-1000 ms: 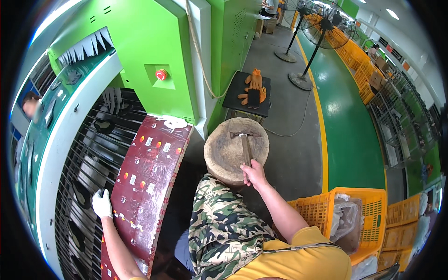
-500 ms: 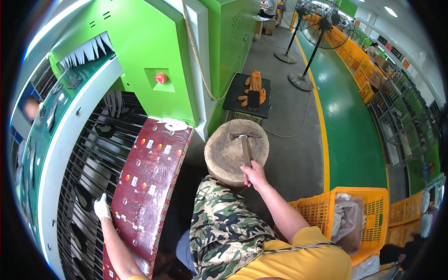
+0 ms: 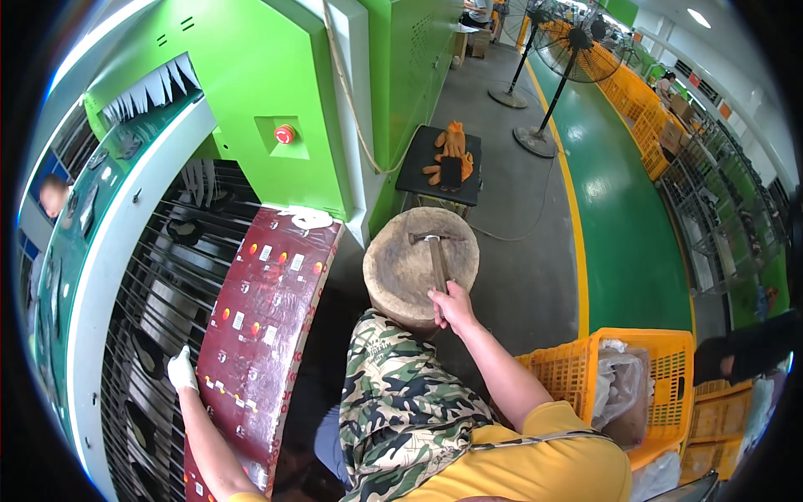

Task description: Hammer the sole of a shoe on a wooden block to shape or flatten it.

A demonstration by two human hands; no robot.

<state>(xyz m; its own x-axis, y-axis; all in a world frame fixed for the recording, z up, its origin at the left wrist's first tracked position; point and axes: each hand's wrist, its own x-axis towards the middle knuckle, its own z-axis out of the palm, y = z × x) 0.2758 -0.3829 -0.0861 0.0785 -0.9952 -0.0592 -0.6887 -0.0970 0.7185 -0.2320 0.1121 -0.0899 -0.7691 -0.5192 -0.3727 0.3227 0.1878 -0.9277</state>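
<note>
My right hand is closed round the wooden handle of a hammer. The hammer's metal head rests on the worn top of a round, pale block in front of me. My left hand, in a white glove, is at the edge of a rack of dark rods. Its fingers look curled, and what they hold, if anything, is hidden. Right beside them lies a dark, flat, curved piece; I cannot tell whether they touch. My left forearm crosses a dark red, patterned board wrapped in shiny film.
A green machine with a red button rises ahead. Orange gloves and a dark phone-like slab lie on a small black table. A yellow crate with plastic bags stands at my right. Floor fans stand farther off.
The whole view has shifted slightly. The hammer head still rests on the block in my right hand's grip, and my left hand stays by the rack. A dark-sleeved person's arm has appeared at the far right.
</note>
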